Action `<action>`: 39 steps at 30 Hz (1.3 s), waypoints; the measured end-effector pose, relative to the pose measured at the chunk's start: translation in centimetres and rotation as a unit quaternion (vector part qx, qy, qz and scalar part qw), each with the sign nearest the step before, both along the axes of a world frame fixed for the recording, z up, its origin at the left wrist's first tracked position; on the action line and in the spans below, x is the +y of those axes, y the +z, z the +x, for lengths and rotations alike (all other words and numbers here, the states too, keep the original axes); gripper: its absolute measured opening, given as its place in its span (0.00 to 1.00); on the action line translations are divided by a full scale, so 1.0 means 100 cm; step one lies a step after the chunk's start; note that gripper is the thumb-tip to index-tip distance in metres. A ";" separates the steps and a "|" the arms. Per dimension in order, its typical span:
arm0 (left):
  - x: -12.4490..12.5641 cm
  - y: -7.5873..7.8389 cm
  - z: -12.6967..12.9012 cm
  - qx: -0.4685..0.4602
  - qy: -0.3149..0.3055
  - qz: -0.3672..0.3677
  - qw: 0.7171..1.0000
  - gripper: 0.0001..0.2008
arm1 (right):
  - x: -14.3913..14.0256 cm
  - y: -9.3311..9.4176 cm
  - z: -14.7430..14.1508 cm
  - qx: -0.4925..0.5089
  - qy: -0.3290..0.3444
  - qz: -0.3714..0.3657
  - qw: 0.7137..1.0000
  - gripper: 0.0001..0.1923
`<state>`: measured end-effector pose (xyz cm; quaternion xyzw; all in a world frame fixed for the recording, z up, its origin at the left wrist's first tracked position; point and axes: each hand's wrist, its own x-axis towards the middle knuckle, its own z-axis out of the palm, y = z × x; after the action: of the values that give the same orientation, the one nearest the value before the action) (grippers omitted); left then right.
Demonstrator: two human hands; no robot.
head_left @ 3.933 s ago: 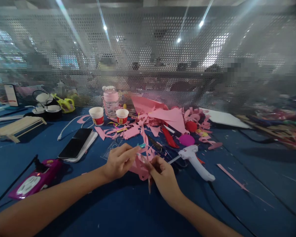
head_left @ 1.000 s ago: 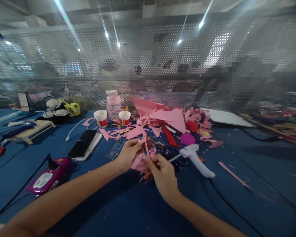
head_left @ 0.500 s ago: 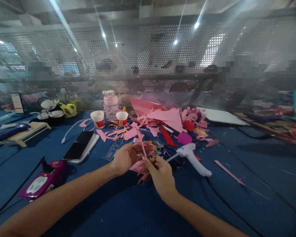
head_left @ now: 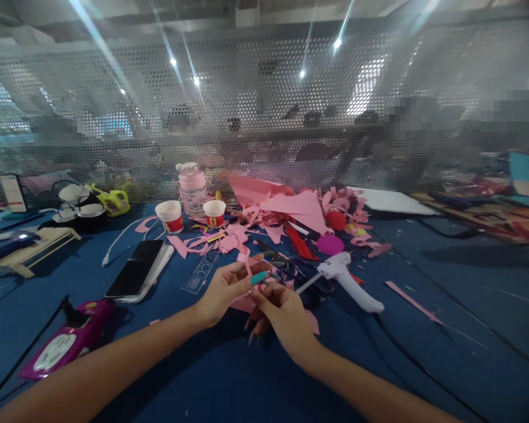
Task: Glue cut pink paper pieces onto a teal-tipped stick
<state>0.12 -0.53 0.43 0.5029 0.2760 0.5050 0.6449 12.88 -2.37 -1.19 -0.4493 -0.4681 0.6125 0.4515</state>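
Observation:
A narrow pink paper strip [head_left: 245,264] rises from between my fingers, above the blue table. My left hand [head_left: 227,288] is closed on it, thumb pressed against the fingers, a long teal nail showing. Close beside it, my right hand [head_left: 284,311] pinches the lower end of the same strip; its fingertips partly hide the paper. Beneath both hands lie more pink scraps. Just right of my right hand rests a white glue gun [head_left: 350,282], its nozzle pointing left toward my fingers.
Behind my hands spreads a heap of pink paper [head_left: 291,205], with a red cutter [head_left: 298,242] in front. Paper cups [head_left: 170,216] and a pink-lidded jar [head_left: 193,191] stand left of it. A phone [head_left: 136,267] and a purple power strip [head_left: 68,341] lie left; a perforated screen [head_left: 255,117] closes the back.
My left thumb has come down onto the strip, and my fingers have drawn closer together around it. The view has shifted slightly to the right.

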 end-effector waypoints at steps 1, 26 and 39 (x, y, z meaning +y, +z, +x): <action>0.001 -0.002 0.000 0.013 0.021 -0.012 1.000 0.16 | 0.000 -0.001 -0.001 -0.011 0.007 -0.010 1.000 0.20; -0.012 -0.007 0.006 -0.088 -0.010 -0.094 0.992 0.06 | 0.014 0.016 0.040 -0.415 -0.110 0.474 0.769 0.28; -0.007 -0.017 0.006 0.017 0.029 -0.106 0.994 0.12 | 0.017 0.024 0.047 -0.361 -0.007 0.512 0.779 0.10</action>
<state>0.75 -1.21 -1.24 0.4317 0.3535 0.4831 0.6747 17.60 -0.68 1.20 -0.3437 -0.8383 0.0721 0.4170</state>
